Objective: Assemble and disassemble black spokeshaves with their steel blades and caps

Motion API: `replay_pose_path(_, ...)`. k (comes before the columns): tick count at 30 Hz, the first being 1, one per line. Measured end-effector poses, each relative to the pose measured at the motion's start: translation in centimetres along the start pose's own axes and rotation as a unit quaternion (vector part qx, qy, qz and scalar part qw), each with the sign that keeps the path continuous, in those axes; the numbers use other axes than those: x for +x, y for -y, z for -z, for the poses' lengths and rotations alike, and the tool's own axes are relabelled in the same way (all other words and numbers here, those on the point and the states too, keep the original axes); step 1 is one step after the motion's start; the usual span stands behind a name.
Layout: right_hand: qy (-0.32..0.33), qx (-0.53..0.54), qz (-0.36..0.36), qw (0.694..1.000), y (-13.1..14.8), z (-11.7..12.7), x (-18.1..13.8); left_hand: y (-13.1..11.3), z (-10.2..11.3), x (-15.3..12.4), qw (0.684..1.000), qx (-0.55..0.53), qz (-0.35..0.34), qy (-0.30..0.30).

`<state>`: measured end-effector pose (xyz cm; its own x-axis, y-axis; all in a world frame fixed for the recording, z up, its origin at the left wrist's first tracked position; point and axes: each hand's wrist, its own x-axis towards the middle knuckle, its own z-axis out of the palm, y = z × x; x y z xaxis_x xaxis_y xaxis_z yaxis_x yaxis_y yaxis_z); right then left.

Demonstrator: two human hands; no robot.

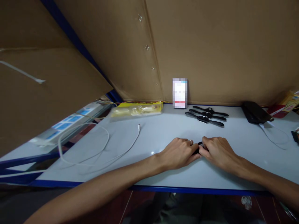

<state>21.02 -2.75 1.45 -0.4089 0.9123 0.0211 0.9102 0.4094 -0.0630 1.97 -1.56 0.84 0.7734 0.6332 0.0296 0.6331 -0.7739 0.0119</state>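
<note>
My left hand (179, 151), with a ring on one finger, is closed around one side of a small black tool with a bright metal part. It looks like a spokeshave (200, 144). My right hand (216, 152) grips its other side, fingers bent over the middle. Most of the tool is hidden under both hands, which nearly meet low over the white tabletop. Beyond them lie three black spokeshaves (205, 116) in a loose row, their winged handles pointing left and right, with shiny fittings at their centres.
A lit phone (179, 93) leans on the cardboard wall (221, 46). Left are a yellow packet in clear plastic (137, 109), a white cable (126, 151) and a power strip (67, 123). A black device (255, 112) lies right. The table (149, 133) has a blue front edge.
</note>
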Motion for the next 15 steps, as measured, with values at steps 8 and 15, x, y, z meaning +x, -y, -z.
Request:
replay_pose_path(8, 0.05, 0.026, 0.119, 0.991, -1.2, 1.3, 0.3, 0.8, -0.1, -0.1, 0.999, -0.001, -0.048, -0.013)
replay_pose_path(15, 0.019, 0.045, 0.16, 0.986, -1.6, 1.4, -0.1, 1.9, 0.2, -0.1, 0.997, -0.007, -0.075, -0.025)
